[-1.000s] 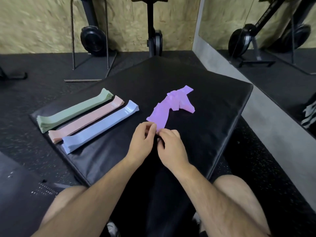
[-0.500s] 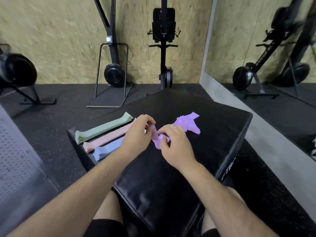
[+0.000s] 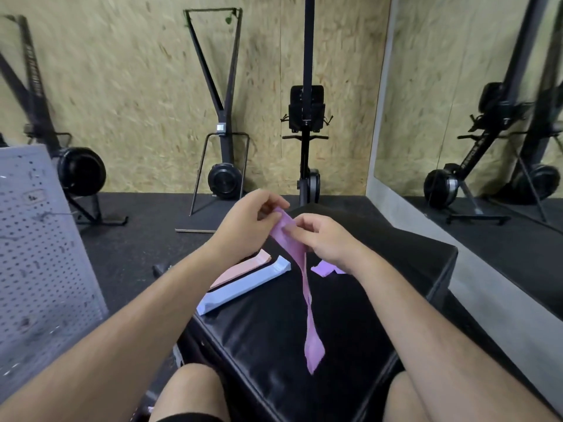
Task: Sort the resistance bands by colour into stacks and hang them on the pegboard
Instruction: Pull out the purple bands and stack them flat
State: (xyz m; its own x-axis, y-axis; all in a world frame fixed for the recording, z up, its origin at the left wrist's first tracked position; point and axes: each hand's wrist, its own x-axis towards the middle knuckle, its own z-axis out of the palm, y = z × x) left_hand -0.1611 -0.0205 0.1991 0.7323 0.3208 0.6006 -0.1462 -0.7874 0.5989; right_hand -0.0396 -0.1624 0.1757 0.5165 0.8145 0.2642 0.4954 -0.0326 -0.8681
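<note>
Lifted since the earlier frames: one purple resistance band (image 3: 313,350), now up off the pile and hanging in the air, with the view tilted further up toward the wall. Pinching its top end with left hand (image 3: 243,222), thumb and fingers clamped on the band's upper edge. Gripping just below with right hand (image 3: 327,243), fingers curled round the same band, thumb pressed on its face. Hanging down from there as a long twisted strip, lower end over the near part of the black padded surface (image 3: 268,345); can't tell whether touching it. Rest of the purple bands (image 3: 323,268) in a small loose pile on the surface, mostly hidden behind the right wrist. Blue stack (image 3: 246,286) flat on the left side of the surface, pink stack (image 3: 240,271) just beside it on the far side, both partly covered by the left forearm. Grey pegboard (image 3: 39,254) at far left, standing beside the surface, well apart from the bands; blurred, so no read on hooks. Beyond: black rubber floor (image 3: 137,239), OSB wall (image 3: 137,102), upright black exercise machines (image 3: 224,117) against it, mirror (image 3: 472,102) at right. Bare knees at the bottom edge, either side of the surface's near corner.
</note>
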